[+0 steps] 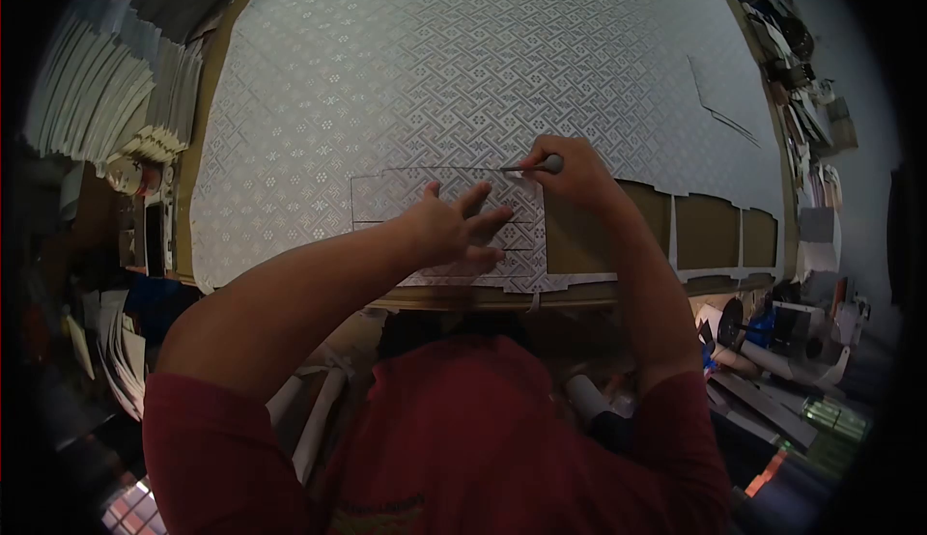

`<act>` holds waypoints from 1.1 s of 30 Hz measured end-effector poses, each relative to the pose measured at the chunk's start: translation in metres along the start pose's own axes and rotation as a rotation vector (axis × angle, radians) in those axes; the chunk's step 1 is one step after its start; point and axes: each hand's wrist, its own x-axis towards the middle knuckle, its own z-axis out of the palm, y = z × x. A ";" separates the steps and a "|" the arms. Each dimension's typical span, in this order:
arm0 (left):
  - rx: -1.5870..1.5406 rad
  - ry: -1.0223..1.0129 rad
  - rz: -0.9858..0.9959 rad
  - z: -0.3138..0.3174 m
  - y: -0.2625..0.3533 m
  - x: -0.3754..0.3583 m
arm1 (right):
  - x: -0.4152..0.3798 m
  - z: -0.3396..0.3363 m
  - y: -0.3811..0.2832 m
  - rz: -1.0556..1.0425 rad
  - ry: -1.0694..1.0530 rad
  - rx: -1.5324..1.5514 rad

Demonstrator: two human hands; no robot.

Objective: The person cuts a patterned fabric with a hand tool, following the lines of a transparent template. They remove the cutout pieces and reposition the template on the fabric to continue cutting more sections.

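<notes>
A large silver-white sheet [463, 71] with a woven geometric and floral pattern lies spread before me. My right hand [570, 168] is closed around a small knife [550, 164], its rounded grey handle end showing and its thin dark tip pointing left on the sheet. From that tip a long thin line runs left across the sheet. My left hand [449, 231] rests on the sheet just below this line, fingers spread. Under and around it are several straight lines forming a narrow panel. To its right, cut-out openings show the brown table [603, 236] beneath.
Stacks of paper sheets [97, 91] stand at the far left, with a phone-like dark object [154, 239] beside the table. Short slits mark the sheet at upper right. Tools and rolls crowd the right side, including a green ribbed object [835, 419].
</notes>
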 end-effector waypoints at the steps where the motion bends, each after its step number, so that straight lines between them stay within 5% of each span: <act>1: 0.024 0.016 0.011 0.001 -0.001 0.000 | 0.013 0.005 -0.001 -0.090 -0.061 0.005; 6: 0.063 0.056 -0.021 0.023 0.001 0.002 | 0.064 0.024 -0.031 -0.306 -0.240 -0.113; 8: 0.037 0.154 0.011 0.031 -0.001 0.003 | 0.066 0.025 -0.035 -0.271 -0.285 -0.154; 18: 0.028 0.011 0.010 0.013 -0.001 -0.001 | 0.061 0.030 -0.015 -0.291 -0.266 0.012; 21: 0.189 0.155 0.027 0.020 0.000 0.001 | 0.073 0.048 -0.026 -0.221 -0.305 0.066; 23: -0.024 -0.077 -0.023 0.013 0.000 0.007 | 0.088 0.073 -0.041 -0.248 -0.328 0.060; 30: -0.209 0.079 -0.132 0.019 0.005 0.011 | 0.105 0.102 -0.041 -0.284 -0.377 0.145; 33: -0.359 -0.127 -0.233 0.007 0.006 0.011 | 0.103 0.102 -0.038 -0.325 -0.321 0.192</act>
